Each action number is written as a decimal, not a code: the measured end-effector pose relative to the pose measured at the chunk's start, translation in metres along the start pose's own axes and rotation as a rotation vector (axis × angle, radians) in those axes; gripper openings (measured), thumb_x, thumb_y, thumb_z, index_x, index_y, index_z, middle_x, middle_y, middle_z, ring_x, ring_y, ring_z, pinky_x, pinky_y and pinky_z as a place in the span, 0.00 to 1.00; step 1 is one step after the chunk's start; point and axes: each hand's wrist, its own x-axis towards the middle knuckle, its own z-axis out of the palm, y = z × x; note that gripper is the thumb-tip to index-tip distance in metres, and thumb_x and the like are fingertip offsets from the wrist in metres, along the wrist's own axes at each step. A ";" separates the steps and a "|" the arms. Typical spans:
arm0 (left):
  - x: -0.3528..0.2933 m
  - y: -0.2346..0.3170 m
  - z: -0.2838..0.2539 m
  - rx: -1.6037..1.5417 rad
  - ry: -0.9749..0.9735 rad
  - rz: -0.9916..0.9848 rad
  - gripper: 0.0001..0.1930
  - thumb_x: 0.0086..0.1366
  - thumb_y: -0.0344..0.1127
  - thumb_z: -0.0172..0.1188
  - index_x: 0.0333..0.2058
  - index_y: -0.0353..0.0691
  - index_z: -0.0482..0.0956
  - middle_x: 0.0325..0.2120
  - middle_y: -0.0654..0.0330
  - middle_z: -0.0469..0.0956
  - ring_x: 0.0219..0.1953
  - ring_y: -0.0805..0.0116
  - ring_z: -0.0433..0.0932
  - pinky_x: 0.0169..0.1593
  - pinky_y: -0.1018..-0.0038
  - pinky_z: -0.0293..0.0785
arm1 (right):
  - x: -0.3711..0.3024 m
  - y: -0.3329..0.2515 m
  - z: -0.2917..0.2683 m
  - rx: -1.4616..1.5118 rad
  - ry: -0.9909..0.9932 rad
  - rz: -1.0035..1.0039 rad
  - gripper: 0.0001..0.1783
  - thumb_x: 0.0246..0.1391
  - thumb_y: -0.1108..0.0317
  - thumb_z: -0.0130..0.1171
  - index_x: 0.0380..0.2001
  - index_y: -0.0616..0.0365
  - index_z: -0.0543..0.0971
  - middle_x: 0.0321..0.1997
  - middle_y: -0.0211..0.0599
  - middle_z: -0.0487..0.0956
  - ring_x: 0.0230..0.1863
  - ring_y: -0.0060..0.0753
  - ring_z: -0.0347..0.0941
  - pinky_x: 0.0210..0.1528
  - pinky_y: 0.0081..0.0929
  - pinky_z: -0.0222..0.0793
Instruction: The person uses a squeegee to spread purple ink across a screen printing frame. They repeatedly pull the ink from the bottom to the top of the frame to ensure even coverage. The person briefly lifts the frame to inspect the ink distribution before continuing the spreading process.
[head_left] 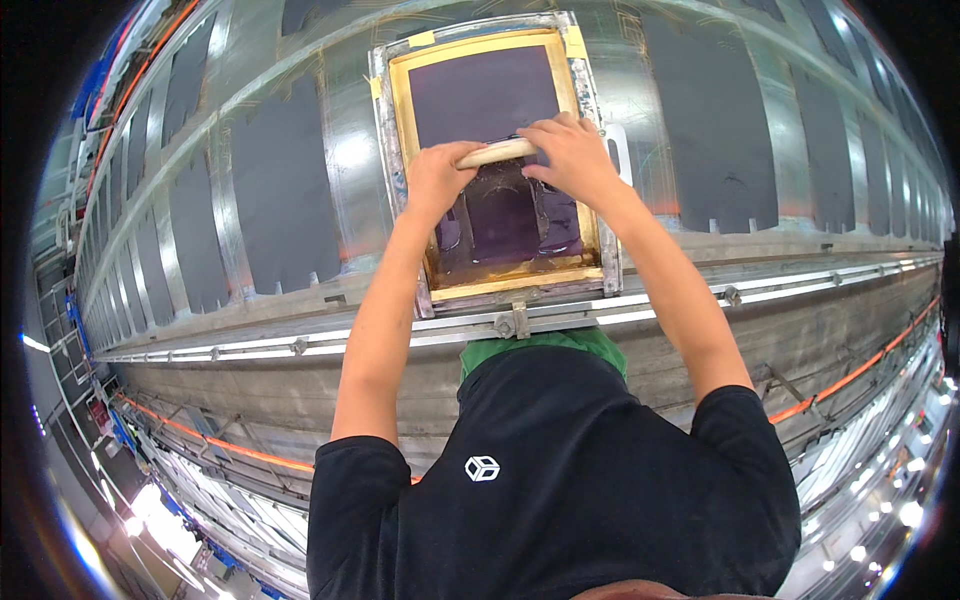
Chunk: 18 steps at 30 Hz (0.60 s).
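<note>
Both my hands grip the pale wooden handle of a squeegee (pixel 497 153), which lies crosswise inside a screen printing frame (pixel 592 130). My left hand (pixel 439 180) is closed round the handle's left end. At the other end, my right hand (pixel 574 158) holds on with its fingers over the far side and its thumb on the near side. Beyond the squeegee the mesh (pixel 485 90) looks smooth and dark purple. Wet dark ink (pixel 503 222) glistens on the near side, thicker at the edges. The squeegee's blade is mostly hidden under the handle.
Dark grey fabric panels (pixel 287 180) lie in a row along the long metal table, with another panel (pixel 710 120) to the right. A metal rail (pixel 660 308) with a clamp (pixel 512 321) runs along the near edge, against the frame. Yellow tape (pixel 422 39) sits on the frame's rim.
</note>
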 end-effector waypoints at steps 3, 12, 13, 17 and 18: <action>-0.003 -0.003 0.010 0.030 0.025 0.069 0.18 0.49 0.28 0.70 0.41 0.49 0.89 0.39 0.62 0.87 0.41 0.59 0.85 0.44 0.64 0.81 | 0.002 0.011 0.031 -0.021 -0.095 0.071 0.26 0.45 0.67 0.72 0.51 0.52 0.82 0.52 0.32 0.82 0.50 0.43 0.75 0.55 0.41 0.69; -0.109 0.024 0.027 0.121 -0.030 0.036 0.23 0.48 0.25 0.70 0.45 0.52 0.87 0.45 0.64 0.86 0.48 0.62 0.84 0.49 0.65 0.78 | -0.099 -0.042 0.041 0.165 -0.015 0.088 0.25 0.44 0.71 0.69 0.50 0.52 0.82 0.52 0.33 0.82 0.51 0.43 0.75 0.55 0.40 0.71; -0.100 0.018 0.025 0.109 -0.018 0.027 0.23 0.48 0.25 0.70 0.46 0.52 0.87 0.46 0.65 0.86 0.49 0.63 0.84 0.49 0.66 0.76 | -0.090 -0.037 0.039 0.135 0.007 0.079 0.25 0.44 0.71 0.69 0.50 0.52 0.82 0.50 0.33 0.82 0.51 0.43 0.75 0.55 0.39 0.72; -0.025 0.004 0.008 0.024 0.053 0.062 0.20 0.50 0.26 0.69 0.44 0.49 0.88 0.42 0.60 0.87 0.43 0.58 0.85 0.46 0.62 0.80 | -0.027 -0.005 0.035 0.091 0.115 0.066 0.22 0.44 0.73 0.68 0.47 0.53 0.83 0.47 0.33 0.84 0.49 0.42 0.76 0.53 0.39 0.73; -0.014 0.002 0.009 0.032 0.045 0.030 0.19 0.50 0.27 0.70 0.43 0.48 0.88 0.41 0.59 0.87 0.42 0.57 0.85 0.46 0.63 0.81 | -0.013 0.003 0.034 0.082 0.114 0.058 0.21 0.44 0.73 0.68 0.46 0.53 0.83 0.47 0.33 0.84 0.49 0.42 0.77 0.53 0.39 0.73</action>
